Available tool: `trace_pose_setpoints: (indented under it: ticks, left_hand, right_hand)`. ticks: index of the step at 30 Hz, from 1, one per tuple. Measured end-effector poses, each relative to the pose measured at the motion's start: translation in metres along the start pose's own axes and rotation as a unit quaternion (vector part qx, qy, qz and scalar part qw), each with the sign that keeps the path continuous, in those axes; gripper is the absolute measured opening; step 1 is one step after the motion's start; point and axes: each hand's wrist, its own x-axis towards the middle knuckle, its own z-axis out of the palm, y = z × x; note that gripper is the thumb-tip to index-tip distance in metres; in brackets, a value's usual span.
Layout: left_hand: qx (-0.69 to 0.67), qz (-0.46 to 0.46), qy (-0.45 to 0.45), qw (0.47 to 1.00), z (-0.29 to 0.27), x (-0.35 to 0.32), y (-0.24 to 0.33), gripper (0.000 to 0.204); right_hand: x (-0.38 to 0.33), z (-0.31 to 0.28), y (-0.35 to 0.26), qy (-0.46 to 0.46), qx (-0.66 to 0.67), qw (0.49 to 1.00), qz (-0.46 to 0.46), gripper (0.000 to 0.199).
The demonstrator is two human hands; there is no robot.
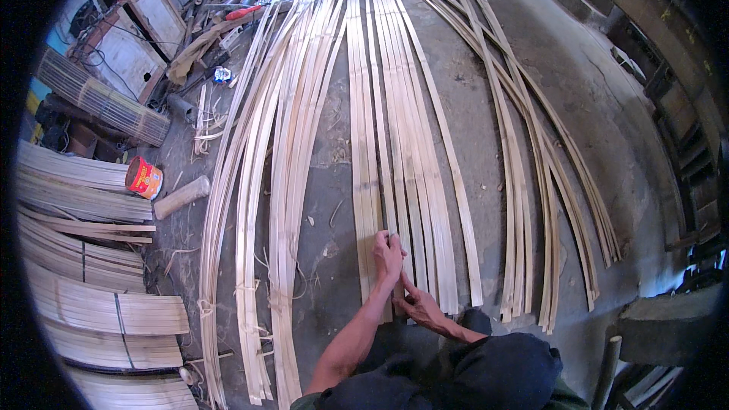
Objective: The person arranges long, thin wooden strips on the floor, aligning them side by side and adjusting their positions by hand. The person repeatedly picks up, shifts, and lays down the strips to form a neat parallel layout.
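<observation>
Long, pale split-bamboo strips (416, 190) lie side by side on the floor in front of me, running away toward the far end. My left hand (389, 257) is closed on one narrow strip in the middle of this row, fingers curled together. Closer to my body, my right hand (422, 307) grips the near part of the strip, its index finger and thumb reaching toward it from the right. My crossing wrist and fingers hide part of the strip between the hands.
More loose strips (258, 182) lie to the left, with crossing strips (524, 121) at right. Tied bundles of slats (114, 311), a red-orange tin (143, 178), a short wooden log (182, 197) and a rolled slat mat (102, 95) line the left side.
</observation>
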Motion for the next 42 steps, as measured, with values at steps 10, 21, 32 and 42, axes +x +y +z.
trace_pose_setpoints:
  ticks: [10, 21, 32, 42]
  left_hand:
    - [-0.018, -0.024, -0.009, 1.0, 0.0, 0.001, 0.0, 0.023]
    - [0.316, 0.097, -0.084, 0.94, -0.041, -0.007, -0.003, 0.03]
    - [0.524, 0.269, -0.062, 0.806, -0.069, -0.003, -0.02, 0.058]
    - [0.527, 0.261, -0.066, 0.806, -0.067, 0.0, -0.02, 0.059]
  right_hand:
    - [-0.006, -0.008, -0.018, -0.029, 0.033, 0.998, 0.052, 0.08]
    - [-0.007, 0.007, 0.009, -0.018, -0.01, 1.0, 0.002, 0.085]
    - [-0.003, 0.012, 0.015, -0.02, -0.178, 0.984, -0.024, 0.089]
    - [0.001, 0.018, 0.015, -0.022, -0.254, 0.967, -0.019, 0.091]
